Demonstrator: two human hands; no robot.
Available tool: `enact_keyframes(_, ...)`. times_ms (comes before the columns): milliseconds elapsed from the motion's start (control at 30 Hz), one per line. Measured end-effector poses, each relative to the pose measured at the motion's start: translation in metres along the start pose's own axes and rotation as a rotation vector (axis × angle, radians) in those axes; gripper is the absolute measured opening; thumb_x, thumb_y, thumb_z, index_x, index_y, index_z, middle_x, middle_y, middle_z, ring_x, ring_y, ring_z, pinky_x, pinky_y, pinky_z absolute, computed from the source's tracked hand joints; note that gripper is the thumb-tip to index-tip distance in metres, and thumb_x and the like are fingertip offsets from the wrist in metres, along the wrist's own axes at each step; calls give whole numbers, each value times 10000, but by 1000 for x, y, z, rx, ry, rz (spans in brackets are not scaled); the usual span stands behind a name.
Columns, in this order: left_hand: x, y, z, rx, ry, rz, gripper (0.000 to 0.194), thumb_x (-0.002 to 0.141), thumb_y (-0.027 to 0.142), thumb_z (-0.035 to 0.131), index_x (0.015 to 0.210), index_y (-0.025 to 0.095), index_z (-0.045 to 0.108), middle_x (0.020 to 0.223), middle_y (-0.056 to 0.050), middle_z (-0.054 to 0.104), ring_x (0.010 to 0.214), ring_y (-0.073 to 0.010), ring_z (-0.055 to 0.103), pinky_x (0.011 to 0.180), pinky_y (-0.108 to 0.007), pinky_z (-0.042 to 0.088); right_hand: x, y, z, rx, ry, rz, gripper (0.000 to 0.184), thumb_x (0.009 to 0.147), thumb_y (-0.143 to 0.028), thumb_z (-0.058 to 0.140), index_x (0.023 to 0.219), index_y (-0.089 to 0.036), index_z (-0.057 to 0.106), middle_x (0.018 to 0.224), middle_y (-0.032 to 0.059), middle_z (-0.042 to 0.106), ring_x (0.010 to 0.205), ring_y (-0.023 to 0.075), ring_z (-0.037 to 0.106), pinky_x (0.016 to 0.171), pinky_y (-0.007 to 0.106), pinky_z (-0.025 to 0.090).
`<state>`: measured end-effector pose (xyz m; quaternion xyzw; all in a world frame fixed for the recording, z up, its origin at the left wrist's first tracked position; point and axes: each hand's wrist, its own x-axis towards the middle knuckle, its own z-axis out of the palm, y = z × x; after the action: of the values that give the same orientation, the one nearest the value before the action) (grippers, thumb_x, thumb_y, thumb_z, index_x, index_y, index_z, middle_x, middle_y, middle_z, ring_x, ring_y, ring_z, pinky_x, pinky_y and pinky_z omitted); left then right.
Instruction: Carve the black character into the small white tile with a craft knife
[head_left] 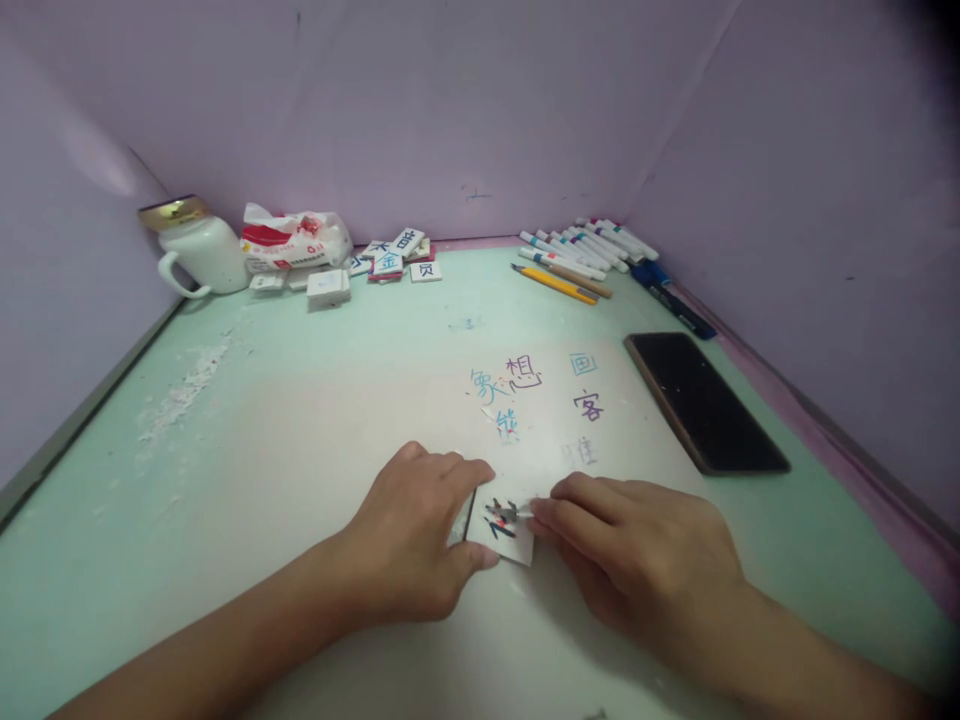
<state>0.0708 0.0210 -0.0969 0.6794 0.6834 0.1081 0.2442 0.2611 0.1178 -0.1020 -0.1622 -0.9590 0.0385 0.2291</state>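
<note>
A small white tile (504,535) with dark and red marks on it lies near the front middle of the pale green table (300,400). My left hand (409,545) grips the tile's left edge, thumb under its lower corner and fingers curled over the top. My right hand (637,560) comes in from the right with its fingers pinched together at the tile's right edge; what they hold, if anything, is too small to make out. Just beyond the hands, several handwritten characters (536,395) in blue, purple and black sit on the table.
A dark phone (701,400) lies at the right. Markers and pencils (585,255) line the far right corner. A white mug (199,250), a tissue packet (292,240) and several character tiles (394,258) stand along the back. White crumbs (184,390) are scattered at the left. Purple walls enclose the table.
</note>
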Motion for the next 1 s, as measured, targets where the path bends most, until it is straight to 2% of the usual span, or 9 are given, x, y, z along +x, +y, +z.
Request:
enact_keyframes(767, -1, -1, 3, 3, 29, 10, 502, 718, 318, 695, 1163, 161, 524, 984, -49, 619, 855, -237, 539, 844, -434, 360, 1, 0, 1, -31, -27, -103, 260, 832, -80, 449, 835, -235, 658, 669, -47, 639, 499, 134, 473, 498, 299, 264)
enact_keyframes(1000, 0, 0, 2, 10, 32, 16, 485, 716, 304, 688, 1150, 161, 526, 953, -47, 626, 838, -231, 554, 826, -422, 368, 10, -8, -6, -108, -50, -118, 280, 733, -13, 408, 692, -221, 590, 576, -37, 543, 459, 142, 423, 488, 314, 220)
